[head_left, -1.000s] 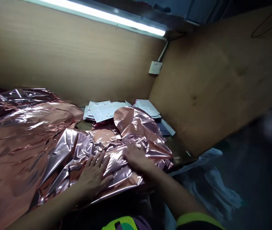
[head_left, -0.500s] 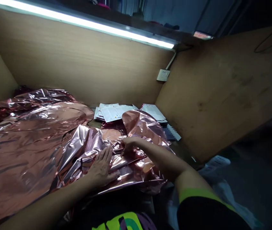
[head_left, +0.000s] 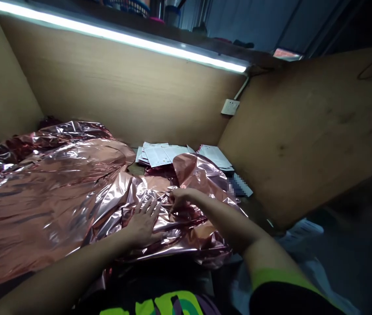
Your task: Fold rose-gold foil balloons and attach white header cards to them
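Observation:
Shiny rose-gold foil [head_left: 64,188] lies in wrinkled layers before me, its rounded outlines like those of a flat, uninflated balloon. My left hand [head_left: 142,224] rests palm down on the creased foil with fingers stretched out and slightly spread. Just to its right, my right hand [head_left: 178,199] is closed, fingers curled down and pinched at a bunched fold; the fingertips are partly hidden. A rounded foil flap [head_left: 199,168] stands up behind my right wrist. Foil also hangs over the near edge, close to my body.
White printed papers [head_left: 163,154] lie at the back wall, with another stack [head_left: 215,156] to their right. A lamp tube [head_left: 123,39] runs along the back panel [head_left: 107,87], above a wall socket [head_left: 230,106]. Wooden side panels flank the bench. Clear plastic [head_left: 304,229] lies low at right.
The view has turned a little left, so everything appears shifted right. My left fingers are spread slightly more on the foil. My right hand keeps its closed pose at the fold.

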{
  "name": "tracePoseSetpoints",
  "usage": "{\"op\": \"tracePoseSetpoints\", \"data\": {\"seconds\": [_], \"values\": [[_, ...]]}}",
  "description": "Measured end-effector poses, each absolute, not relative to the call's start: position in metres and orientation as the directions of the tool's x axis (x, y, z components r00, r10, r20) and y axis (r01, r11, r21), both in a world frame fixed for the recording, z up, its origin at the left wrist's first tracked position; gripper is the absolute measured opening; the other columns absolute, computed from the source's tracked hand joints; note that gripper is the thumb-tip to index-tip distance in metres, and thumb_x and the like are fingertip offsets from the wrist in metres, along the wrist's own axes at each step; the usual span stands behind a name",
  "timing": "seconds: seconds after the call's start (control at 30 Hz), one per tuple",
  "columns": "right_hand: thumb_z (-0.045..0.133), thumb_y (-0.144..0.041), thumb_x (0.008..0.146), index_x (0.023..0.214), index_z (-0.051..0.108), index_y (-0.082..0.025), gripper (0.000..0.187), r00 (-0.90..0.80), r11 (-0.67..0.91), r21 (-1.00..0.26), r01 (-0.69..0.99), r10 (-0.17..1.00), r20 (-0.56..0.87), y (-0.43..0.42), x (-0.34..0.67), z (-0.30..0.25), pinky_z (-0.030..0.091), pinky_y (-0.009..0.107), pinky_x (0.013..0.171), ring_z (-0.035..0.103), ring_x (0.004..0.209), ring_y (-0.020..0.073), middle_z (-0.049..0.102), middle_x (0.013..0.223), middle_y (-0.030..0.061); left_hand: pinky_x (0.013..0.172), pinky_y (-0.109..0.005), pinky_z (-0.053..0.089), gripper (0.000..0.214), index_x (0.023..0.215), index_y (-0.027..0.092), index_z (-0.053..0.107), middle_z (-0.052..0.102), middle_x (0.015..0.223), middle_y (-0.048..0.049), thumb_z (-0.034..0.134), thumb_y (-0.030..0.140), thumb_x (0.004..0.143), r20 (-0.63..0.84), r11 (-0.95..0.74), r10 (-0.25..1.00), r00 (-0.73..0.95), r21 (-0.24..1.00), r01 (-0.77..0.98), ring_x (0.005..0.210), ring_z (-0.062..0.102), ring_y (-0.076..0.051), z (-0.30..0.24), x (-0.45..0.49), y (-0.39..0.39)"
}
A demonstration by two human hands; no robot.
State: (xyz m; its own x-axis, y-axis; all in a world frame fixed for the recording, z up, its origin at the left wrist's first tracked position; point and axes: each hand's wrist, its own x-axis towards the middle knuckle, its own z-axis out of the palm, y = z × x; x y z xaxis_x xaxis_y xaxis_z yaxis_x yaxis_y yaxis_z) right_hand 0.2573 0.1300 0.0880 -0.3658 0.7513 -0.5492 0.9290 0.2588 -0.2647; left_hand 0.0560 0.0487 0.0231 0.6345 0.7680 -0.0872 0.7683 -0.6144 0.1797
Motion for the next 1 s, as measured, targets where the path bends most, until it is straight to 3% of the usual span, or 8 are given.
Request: {"op": "tracePoseSetpoints", "data": {"seconds": [0.1, 0.23, 0.4, 0.57, 0.7, 0.77, 0.87, 1.0], "values": [[0.088, -0.029, 0.051, 0.067, 0.065, -0.016, 0.03, -0.389, 0.29, -0.262, 0.921, 0.743, -0.545, 0.129, 0.253, 0.097, 0.04, 0.023, 0.055, 0.054, 0.061, 0.014, 0.059, 0.061, -0.0013, 0.116, -0.057, 0.008, 0.108, 0.154, 0.012, 0.012, 0.009, 0.159, -0.019, 0.042, 0.079, 0.076, -0.104, -0.604, 0.771, 0.628, 0.193, 0.773, 0.147, 0.008, -0.039, 0.036, 0.054, 0.052], [0.077, -0.02, 0.065, 0.078, 0.067, -0.017, 0.016, -0.433, 0.328, -0.293, 0.898, 0.777, -0.458, 0.122, 0.264, 0.108, 0.037, 0.022, 0.057, 0.056, 0.069, 0.0141, 0.063, 0.072, -0.0005, 0.116, -0.057, 0.01, 0.114, 0.155, 0.018, 0.004, 0.006, 0.16, -0.0167, 0.06, 0.069, 0.07, -0.055, -0.593, 0.793, 0.607, 0.164, 0.788, 0.146, 0.008, -0.04, 0.052, 0.045, 0.063], [0.08, -0.022, 0.061, 0.077, 0.068, -0.019, 0.021, -0.392, 0.273, -0.304, 0.912, 0.798, -0.458, 0.109, 0.28, 0.099, 0.037, 0.022, 0.056, 0.056, 0.066, 0.0147, 0.064, 0.07, -0.001, 0.113, -0.063, 0.006, 0.115, 0.154, 0.017, 0.008, 0.005, 0.16, -0.0188, 0.046, 0.084, 0.069, -0.198, -0.593, 0.761, 0.618, 0.176, 0.786, 0.146, 0.003, -0.042, 0.039, 0.038, 0.068], [0.086, -0.024, 0.051, 0.077, 0.068, -0.02, 0.032, -0.381, 0.226, -0.364, 0.903, 0.812, -0.442, 0.106, 0.284, 0.087, 0.038, 0.023, 0.057, 0.055, 0.066, 0.0156, 0.065, 0.073, -0.0008, 0.114, -0.061, 0.003, 0.119, 0.154, 0.015, 0.007, 0.006, 0.16, -0.0196, 0.038, 0.09, 0.067, -0.124, -0.624, 0.752, 0.648, 0.181, 0.76, 0.147, 0.005, -0.04, 0.03, 0.039, 0.067], [0.08, -0.024, 0.061, 0.069, 0.066, -0.019, 0.017, -0.422, 0.221, -0.469, 0.855, 0.822, -0.381, 0.11, 0.296, 0.11, 0.038, 0.024, 0.059, 0.052, 0.062, 0.0137, 0.061, 0.065, -0.0014, 0.114, -0.062, 0.0, 0.127, 0.154, 0.015, 0.005, 0.009, 0.16, -0.0197, 0.055, 0.085, 0.061, 0.024, -0.665, 0.743, 0.668, 0.137, 0.735, 0.146, 0.004, -0.042, 0.042, 0.038, 0.07], [0.069, -0.031, 0.076, 0.077, 0.065, -0.018, 0.014, -0.426, 0.203, -0.541, 0.816, 0.844, -0.325, 0.108, 0.301, 0.121, 0.039, 0.023, 0.06, 0.052, 0.062, 0.0121, 0.061, 0.069, -0.0009, 0.115, -0.062, -0.003, 0.111, 0.155, 0.02, 0.006, 0.008, 0.161, -0.0152, 0.063, 0.067, 0.072, 0.185, -0.694, 0.715, 0.674, 0.07, 0.717, 0.147, 0.002, -0.041, 0.053, 0.038, 0.066], [0.051, -0.043, 0.09, 0.088, 0.061, -0.016, 0.028, -0.356, 0.082, -0.71, 0.699, 0.902, -0.246, 0.095, 0.296, 0.112, 0.041, 0.022, 0.057, 0.052, 0.061, 0.0112, 0.059, 0.072, 0.0013, 0.116, -0.061, -0.001, 0.076, 0.154, 0.031, 0.014, 0.012, 0.162, -0.0069, 0.055, 0.034, 0.09, 0.343, -0.749, 0.622, 0.704, 0.001, 0.662, 0.148, 0.007, -0.036, 0.065, 0.039, 0.051], [0.054, -0.041, 0.089, 0.093, 0.061, -0.014, 0.029, -0.229, -0.075, -0.827, 0.558, 0.943, -0.24, 0.061, 0.265, 0.065, 0.047, 0.026, 0.06, 0.057, 0.066, 0.0152, 0.061, 0.076, 0.0062, 0.116, -0.048, 0.025, 0.051, 0.145, 0.021, 0.04, 0.043, 0.15, -0.0099, 0.044, 0.025, 0.094, 0.248, -0.884, 0.463, 0.851, 0.053, 0.465, 0.14, 0.034, -0.029, 0.057, 0.037, 0.035]]}}
